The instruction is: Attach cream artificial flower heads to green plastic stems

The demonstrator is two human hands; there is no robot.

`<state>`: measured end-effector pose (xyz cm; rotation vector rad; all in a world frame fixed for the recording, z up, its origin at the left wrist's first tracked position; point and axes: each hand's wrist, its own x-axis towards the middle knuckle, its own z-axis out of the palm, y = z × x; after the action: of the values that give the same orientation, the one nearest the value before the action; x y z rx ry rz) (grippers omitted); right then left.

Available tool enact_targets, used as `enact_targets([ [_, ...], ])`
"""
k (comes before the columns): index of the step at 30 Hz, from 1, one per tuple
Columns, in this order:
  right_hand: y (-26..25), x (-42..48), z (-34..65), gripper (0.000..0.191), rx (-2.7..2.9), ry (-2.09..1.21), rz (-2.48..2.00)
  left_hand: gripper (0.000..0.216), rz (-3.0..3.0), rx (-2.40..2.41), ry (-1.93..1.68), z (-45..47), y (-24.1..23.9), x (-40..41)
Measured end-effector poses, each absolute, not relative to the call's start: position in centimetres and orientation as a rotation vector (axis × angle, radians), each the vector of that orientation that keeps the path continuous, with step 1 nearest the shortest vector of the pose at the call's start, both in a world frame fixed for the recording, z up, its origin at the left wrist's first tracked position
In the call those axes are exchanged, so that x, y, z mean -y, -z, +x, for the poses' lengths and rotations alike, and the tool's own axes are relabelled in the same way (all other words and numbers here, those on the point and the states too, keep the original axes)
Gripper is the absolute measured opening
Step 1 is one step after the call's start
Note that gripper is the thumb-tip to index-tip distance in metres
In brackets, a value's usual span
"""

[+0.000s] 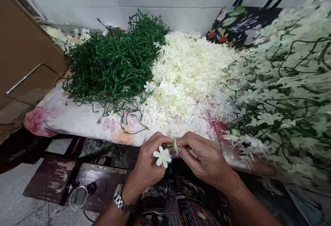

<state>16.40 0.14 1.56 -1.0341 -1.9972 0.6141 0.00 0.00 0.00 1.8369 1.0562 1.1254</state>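
In the head view, my left hand (148, 162) is closed in a pinch on a green artificial flower stem; a white five-petalled artificial flower (162, 156) shows below its fingers. Facing it, my right hand (205, 157) pinches at a second, partly hidden white blossom (175, 145) between the two hands. The fingertips nearly meet there, and exactly what the right fingers grip is covered. Both hands are just off the front edge of a floral cloth (88, 126). Beyond them lie a heap of loose white blossoms (186, 67) and a tangled pile of green stems (113, 60).
A large mass of assembled white flower sprays (289, 108) fills the right side. White stick-like pieces (219, 107) lie near the blossoms. A flowered black bag (238, 26) leans on the tiled wall. At left are a cardboard box (28, 36) and, below, a brown wooden board (103, 181).
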Motion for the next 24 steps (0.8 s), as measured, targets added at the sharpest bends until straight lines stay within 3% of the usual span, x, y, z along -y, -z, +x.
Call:
enact_targets([
  [6, -2.2, -0.2, 16.3, 0.008, 1.982, -0.608, -1.048, 0.011, 1.779, -1.078, -1.28, 0.2, -0.5, -0.3],
  [24, -2.3, -0.2, 16.1, 0.011, 2.075, -0.561, -1.018, 0.015, 1.691, -1.064, -1.122, 0.0, -0.9, -0.2],
])
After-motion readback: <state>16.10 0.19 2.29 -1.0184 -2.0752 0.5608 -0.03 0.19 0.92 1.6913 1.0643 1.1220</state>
